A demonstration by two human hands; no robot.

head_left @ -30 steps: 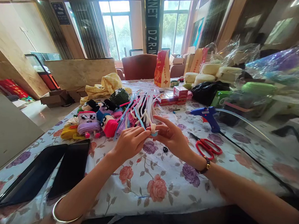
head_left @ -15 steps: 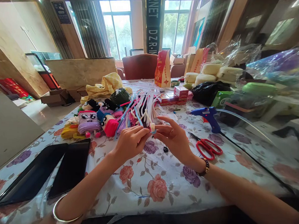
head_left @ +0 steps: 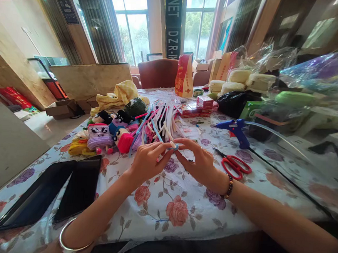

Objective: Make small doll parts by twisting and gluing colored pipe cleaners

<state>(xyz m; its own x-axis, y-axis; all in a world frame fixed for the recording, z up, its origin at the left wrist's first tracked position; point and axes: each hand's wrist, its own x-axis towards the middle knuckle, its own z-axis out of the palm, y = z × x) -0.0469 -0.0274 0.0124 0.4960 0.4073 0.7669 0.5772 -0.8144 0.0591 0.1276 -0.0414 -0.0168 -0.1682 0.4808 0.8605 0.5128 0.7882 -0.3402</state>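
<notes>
My left hand (head_left: 148, 159) and my right hand (head_left: 198, 165) meet above the near middle of the table, fingertips pinched together. Between them is a small blue and cream piece of fuzzy pipe cleaner (head_left: 174, 145), mostly covered by the fingers. Just beyond lies a bundle of pipe cleaners (head_left: 169, 120) in white, pink, blue and purple. Red-handled scissors (head_left: 236, 166) rest to the right of my right hand, blades partly apart. Behind them is a blue glue gun (head_left: 237, 132) with a clear glue stick in its back.
Several small fuzzy dolls (head_left: 100, 136) sit left of the bundle. Two dark phones or tablets (head_left: 37, 192) lie at the near left. Farther back are red boxes (head_left: 204, 102), a red and yellow bag (head_left: 184, 76) and a black plastic bag (head_left: 237, 103). The glue gun's cord (head_left: 286, 181) crosses the right side.
My right hand has shifted slightly and its fingers have closed further over the pipe cleaner piece. The cream end stood upright before and now leans. A small black ball is now mostly hidden behind that hand.
</notes>
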